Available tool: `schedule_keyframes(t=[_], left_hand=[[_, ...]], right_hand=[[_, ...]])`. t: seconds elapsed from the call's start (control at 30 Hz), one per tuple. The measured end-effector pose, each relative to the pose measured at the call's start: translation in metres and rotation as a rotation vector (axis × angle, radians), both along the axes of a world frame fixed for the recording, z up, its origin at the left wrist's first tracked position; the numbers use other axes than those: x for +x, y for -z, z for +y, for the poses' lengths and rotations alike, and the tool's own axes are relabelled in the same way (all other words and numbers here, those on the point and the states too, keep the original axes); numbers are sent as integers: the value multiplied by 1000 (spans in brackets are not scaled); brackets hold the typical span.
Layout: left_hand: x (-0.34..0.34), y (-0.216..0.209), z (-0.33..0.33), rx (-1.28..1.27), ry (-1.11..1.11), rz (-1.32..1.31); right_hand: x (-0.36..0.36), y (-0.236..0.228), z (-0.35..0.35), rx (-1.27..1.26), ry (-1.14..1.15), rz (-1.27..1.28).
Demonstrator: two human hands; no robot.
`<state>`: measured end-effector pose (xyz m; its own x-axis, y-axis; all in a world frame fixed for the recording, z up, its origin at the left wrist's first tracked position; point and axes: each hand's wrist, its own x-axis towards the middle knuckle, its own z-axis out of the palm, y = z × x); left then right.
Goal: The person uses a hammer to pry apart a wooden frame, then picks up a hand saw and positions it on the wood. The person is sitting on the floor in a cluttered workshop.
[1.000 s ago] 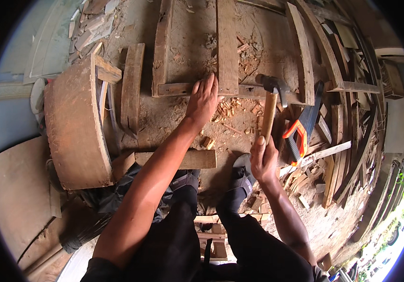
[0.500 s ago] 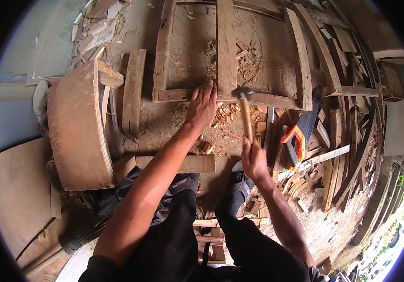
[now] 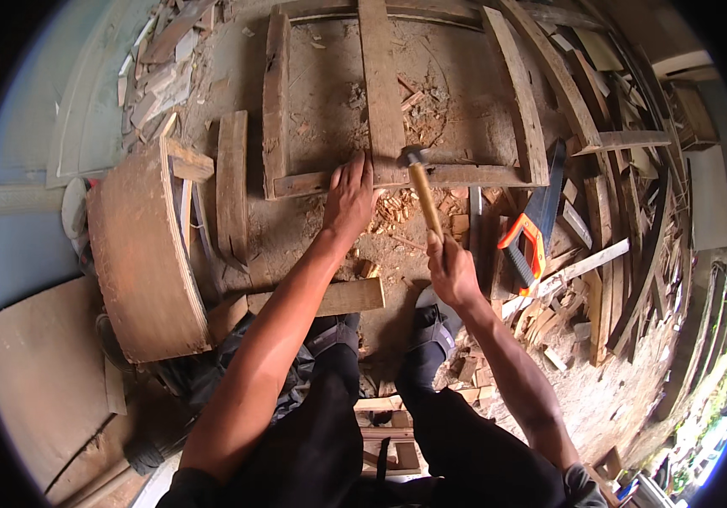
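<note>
A wooden frame (image 3: 473,175) of rough planks lies on the ground ahead of me, with a middle plank (image 3: 380,85) running away from its near rail. My left hand (image 3: 350,196) rests on the near rail just left of where that plank meets it. Its fingers lie stretched out over the wood, and I see nothing held in them. In my right hand (image 3: 453,269) is a hammer with a light wooden handle (image 3: 425,200), the fist closed low on the handle. The dark hammer head (image 3: 412,156) is at the joint, right of the middle plank; whether it touches the wood I cannot tell.
A handsaw (image 3: 531,245) with an orange and black handle leans right of my right hand, by a heap of planks (image 3: 600,245). A curved brown panel (image 3: 145,254) stands at left beside a short beam (image 3: 232,186). Wood shavings (image 3: 397,210) litter the ground.
The whole view has shifted a little, so the frame appears further left and slightly higher. My left hand stays on the rail, and the hammer stays in my right hand near the joint.
</note>
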<state>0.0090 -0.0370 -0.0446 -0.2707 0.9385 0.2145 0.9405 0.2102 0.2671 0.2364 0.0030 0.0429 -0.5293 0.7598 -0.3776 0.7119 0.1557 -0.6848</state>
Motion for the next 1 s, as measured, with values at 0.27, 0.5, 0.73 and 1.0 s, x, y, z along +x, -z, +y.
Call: schedule_keyframes(t=[0.27,0.5,0.73,1.0], left_hand=[[-33,-41,55,-155,-272,-1124],[-37,-31,116,-158,-629,-1311],[-33,-34,113,-264,-455,-859],[-25,-23,111,-101,-515,-772]], right_hand=[[30,-8,-23,-359,501,408],[49,43,-102,-488,423,420],[68,51,-103,-427,250,310],[62,50,-97,-383,288,371]])
